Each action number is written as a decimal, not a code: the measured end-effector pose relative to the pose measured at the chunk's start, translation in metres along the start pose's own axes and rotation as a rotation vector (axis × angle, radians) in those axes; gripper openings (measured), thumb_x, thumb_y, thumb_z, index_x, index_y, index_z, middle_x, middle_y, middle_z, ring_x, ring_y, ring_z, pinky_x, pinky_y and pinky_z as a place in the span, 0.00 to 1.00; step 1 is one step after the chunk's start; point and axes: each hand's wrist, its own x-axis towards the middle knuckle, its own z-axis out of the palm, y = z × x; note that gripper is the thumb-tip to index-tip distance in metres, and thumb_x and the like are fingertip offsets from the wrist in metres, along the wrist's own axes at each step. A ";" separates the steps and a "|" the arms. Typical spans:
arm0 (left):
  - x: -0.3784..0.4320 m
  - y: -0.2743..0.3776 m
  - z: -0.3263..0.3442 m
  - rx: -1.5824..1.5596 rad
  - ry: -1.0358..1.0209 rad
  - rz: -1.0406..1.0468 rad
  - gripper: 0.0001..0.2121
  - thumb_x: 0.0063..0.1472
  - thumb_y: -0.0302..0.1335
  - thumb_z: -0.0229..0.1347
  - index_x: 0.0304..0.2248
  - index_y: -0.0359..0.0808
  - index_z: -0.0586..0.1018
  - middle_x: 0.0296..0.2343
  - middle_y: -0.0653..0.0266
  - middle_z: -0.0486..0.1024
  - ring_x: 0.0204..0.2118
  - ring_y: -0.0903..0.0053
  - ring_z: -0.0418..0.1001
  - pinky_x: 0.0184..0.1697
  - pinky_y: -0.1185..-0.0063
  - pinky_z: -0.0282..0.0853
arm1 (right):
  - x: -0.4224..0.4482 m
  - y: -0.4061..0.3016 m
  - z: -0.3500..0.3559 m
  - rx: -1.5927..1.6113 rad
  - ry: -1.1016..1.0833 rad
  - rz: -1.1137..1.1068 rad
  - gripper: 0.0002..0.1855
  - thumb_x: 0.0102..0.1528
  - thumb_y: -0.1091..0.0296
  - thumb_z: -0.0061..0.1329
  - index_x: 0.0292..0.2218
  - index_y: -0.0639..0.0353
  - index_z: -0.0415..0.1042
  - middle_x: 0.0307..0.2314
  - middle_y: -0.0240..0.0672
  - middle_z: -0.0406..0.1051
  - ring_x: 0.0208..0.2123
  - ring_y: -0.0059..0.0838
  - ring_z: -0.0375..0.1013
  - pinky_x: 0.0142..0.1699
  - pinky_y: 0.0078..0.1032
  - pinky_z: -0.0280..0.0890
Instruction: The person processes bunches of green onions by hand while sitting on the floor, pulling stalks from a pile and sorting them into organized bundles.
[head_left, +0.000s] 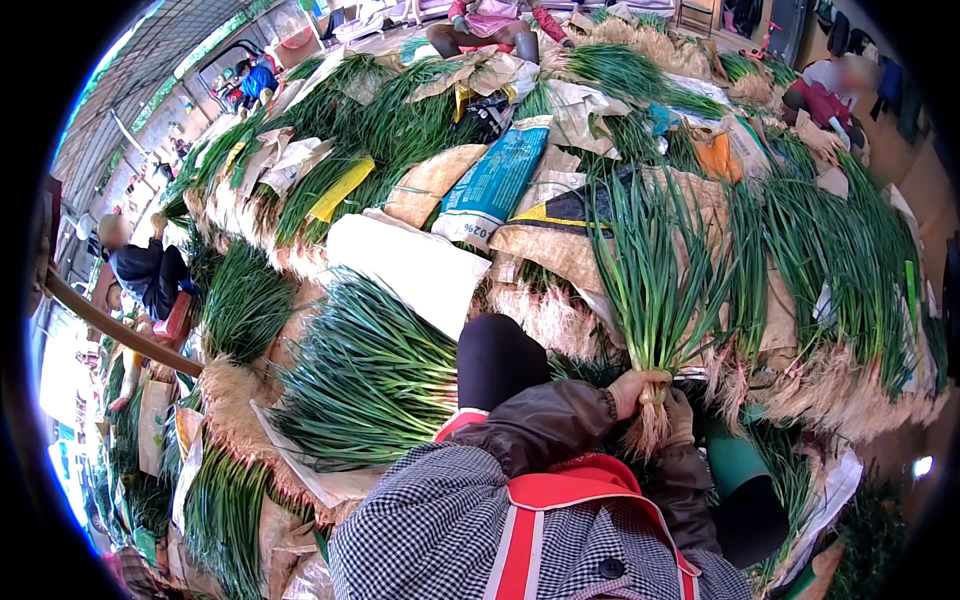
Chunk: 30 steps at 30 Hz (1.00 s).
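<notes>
An upright bunch of green onions (652, 277), leaves fanned upward and pale roots hanging, stands in front of me. My left hand (631, 391) is closed around its stems just above the roots. Close against the right side of the roots is my right hand (678, 417), in what looks like a pale glove; its fingertips are partly hidden, so its grip is unclear. More green onions (739, 270) lie along the pile beside the bunch, roots toward me. By my left thigh, a large heap of green onions (367, 375) rests with its leaves pointing left.
A broad pile of onions spreads ahead, covered in places by a white sheet (412, 262), a blue printed sack (495, 180) and tan sacking (555, 251). People sit at the far side (491, 22), right (825, 97) and left (150, 262). A curved pole (124, 326) extends at left.
</notes>
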 end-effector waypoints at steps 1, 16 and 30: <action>0.001 -0.002 -0.005 0.005 -0.034 0.004 0.06 0.50 0.26 0.52 0.29 0.33 0.73 0.19 0.67 0.70 0.19 0.80 0.67 0.22 0.82 0.65 | -0.002 0.002 0.001 -0.119 0.050 -0.085 0.15 0.49 0.62 0.47 0.34 0.64 0.66 0.25 0.34 0.69 0.25 0.23 0.67 0.32 0.19 0.63; 0.012 0.006 -0.023 0.167 -0.149 0.068 0.06 0.52 0.26 0.48 0.25 0.32 0.72 0.20 0.67 0.68 0.24 0.79 0.65 0.29 0.82 0.62 | -0.031 -0.120 -0.060 -1.257 0.620 -0.491 0.26 0.44 0.79 0.38 0.47 0.57 0.59 0.34 0.43 0.67 0.32 0.42 0.67 0.35 0.30 0.63; -0.012 0.004 -0.002 0.014 0.037 -0.028 0.08 0.52 0.24 0.48 0.33 0.34 0.70 0.26 0.59 0.69 0.31 0.68 0.70 0.42 0.70 0.66 | -0.054 -0.087 0.009 -1.156 -0.438 -0.322 0.19 0.54 0.57 0.33 0.46 0.51 0.54 0.28 0.40 0.69 0.30 0.40 0.69 0.35 0.30 0.61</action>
